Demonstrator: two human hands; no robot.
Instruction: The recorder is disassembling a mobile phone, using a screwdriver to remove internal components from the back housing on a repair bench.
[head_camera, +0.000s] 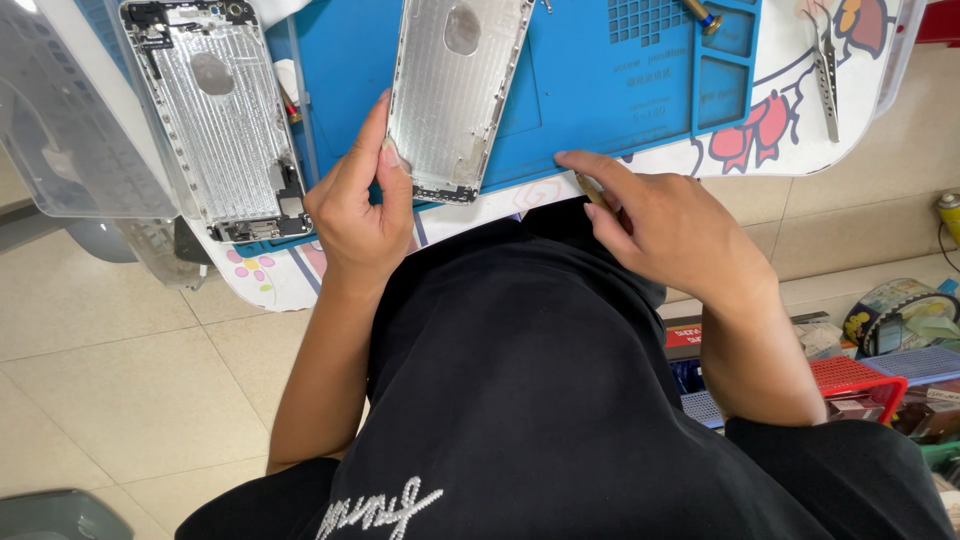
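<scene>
**Two hands at the near edge of the blue mat, one on a bare phone housing**

At the far left a clear plastic lid (70, 130) overhangs the surface (790, 150) edge, and beside it lies a stripped phone housing with parts left in it (225, 120), its lower end past the mat's near edge. From there toward 3 o'clock, the left hand (360, 215) pinches the lower left corner of the empty silver housing (455, 95), thumb and forefinger closed on its long edge; this housing lies on the blue mat (600, 90), its bottom end jutting just over the near edge. At 3 o'clock from it, the right hand (670, 225) is clenched around a slim brass-tipped tool (592, 190), forefinger stretched along the mat's edge. Open mat lies between the housing and the moulded trays at 1 o'clock. Tweezers (827, 80) lie near the surface's right rim. Below right, at 4 o'clock, a red basket (860, 380) and clutter crowd the floor
</scene>
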